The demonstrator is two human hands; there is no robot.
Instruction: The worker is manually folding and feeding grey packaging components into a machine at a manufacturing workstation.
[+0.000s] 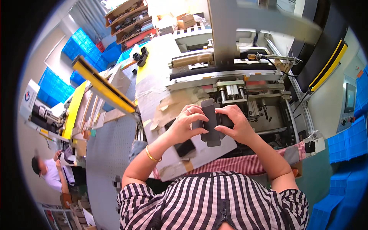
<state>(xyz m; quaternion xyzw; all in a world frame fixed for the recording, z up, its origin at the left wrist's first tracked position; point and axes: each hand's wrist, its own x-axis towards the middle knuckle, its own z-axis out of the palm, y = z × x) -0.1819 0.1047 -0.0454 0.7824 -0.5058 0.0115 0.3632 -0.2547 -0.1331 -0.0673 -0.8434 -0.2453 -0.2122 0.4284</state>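
Evidently, the card is pinched by the fingers of left hand and right hand.
Its flaps could be creased by uneven pressure.

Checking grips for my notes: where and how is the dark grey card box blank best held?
Probably by its two long sides, left hand from the left, right hand from the right: the dark grey card box blank runs lengthwise near to far, and its thin end flaps jut out and could bend.
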